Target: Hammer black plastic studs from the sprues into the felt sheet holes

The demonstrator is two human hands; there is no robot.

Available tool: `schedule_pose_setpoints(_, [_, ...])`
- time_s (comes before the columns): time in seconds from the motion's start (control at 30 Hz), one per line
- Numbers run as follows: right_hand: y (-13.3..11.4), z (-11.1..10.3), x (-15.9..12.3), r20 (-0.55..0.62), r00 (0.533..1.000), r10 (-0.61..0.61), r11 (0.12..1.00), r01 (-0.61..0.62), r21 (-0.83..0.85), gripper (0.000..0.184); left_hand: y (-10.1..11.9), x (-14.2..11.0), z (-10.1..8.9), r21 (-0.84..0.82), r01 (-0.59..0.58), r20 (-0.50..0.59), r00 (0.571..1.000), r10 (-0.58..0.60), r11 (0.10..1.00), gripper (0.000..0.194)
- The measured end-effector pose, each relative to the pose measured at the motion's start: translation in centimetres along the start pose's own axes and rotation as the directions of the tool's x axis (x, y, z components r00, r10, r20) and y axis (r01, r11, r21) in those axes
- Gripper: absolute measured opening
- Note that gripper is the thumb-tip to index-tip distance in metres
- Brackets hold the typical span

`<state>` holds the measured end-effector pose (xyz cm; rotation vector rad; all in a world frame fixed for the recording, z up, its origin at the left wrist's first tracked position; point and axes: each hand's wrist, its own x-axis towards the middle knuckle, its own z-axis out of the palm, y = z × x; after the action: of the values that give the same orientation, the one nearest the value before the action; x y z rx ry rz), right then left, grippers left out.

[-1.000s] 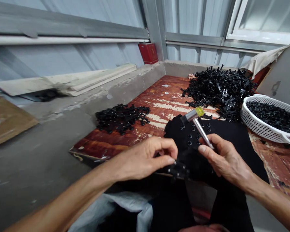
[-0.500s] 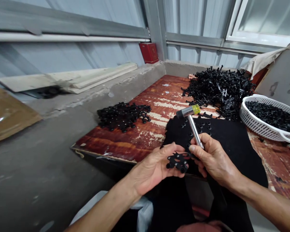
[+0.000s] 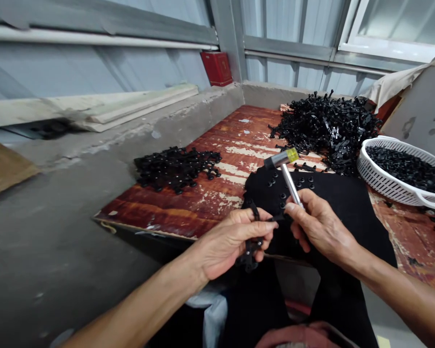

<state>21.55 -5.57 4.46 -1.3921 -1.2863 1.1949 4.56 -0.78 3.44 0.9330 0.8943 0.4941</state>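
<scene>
My left hand is closed round a black plastic part, held on edge above the near end of a black mat. My right hand grips the metal handle of a small hammer, and its fingertips touch the same black part. The hammer's head, with one yellow end, points away over the mat. Several round black studs sit in holes on the mat.
A worn red wooden board carries a small heap of black parts at left and a big heap at the back. A white basket of small black pieces stands at right. A concrete ledge and a red box lie beyond.
My left hand lifted the black part off the mat's near edge, then turned it from flat to on edge. The hammer drew back a little toward me.
</scene>
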Motion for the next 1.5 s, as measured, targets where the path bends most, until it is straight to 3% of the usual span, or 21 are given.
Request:
schedule_pose_setpoints(0.2, [0.1, -2.6, -3.4, -0.074, 0.997, 0.021, 0.996, -0.027, -0.082, 0.021, 0.4, 0.6, -1.1, 0.035, -0.008, -0.079, 0.997, 0.011, 0.999, 0.028])
schedule_pose_setpoints(0.5, [2.6, -4.4, -6.6, -0.127, 0.983, 0.134, 0.989, -0.142, -0.050, 0.032, 1.1, 1.2, 0.0, 0.085, 0.028, -0.129, 0.992, -0.017, 0.996, 0.012])
schedule_pose_setpoints(0.87, [3.4, -4.6, -7.4, -0.135, 0.970, 0.204, 0.977, -0.210, -0.028, 0.042, 1.2, 2.1, 0.1, 0.045, 0.074, -0.184, 0.981, -0.065, 0.996, 0.028])
schedule_pose_setpoints(1.3, [3.7, -4.5, -7.3, -0.102, 0.972, 0.210, 0.973, -0.218, -0.074, 0.039, 1.1, 2.4, -0.3, 0.047, 0.073, -0.163, 0.984, -0.064, 0.996, 0.025])
schedule_pose_setpoints(1.4, [3.4, -4.4, -7.5, -0.092, 0.974, 0.206, 0.965, -0.218, -0.147, 0.038, 1.0, 2.4, -0.3, 0.042, 0.069, -0.170, 0.984, -0.061, 0.997, 0.022])
schedule_pose_setpoints(1.5, [2.9, -4.4, -7.4, -0.106, 0.991, 0.085, 0.929, -0.118, -0.352, 0.036, 1.0, 2.4, -0.3, 0.043, 0.072, -0.185, 0.981, -0.063, 0.996, 0.021])
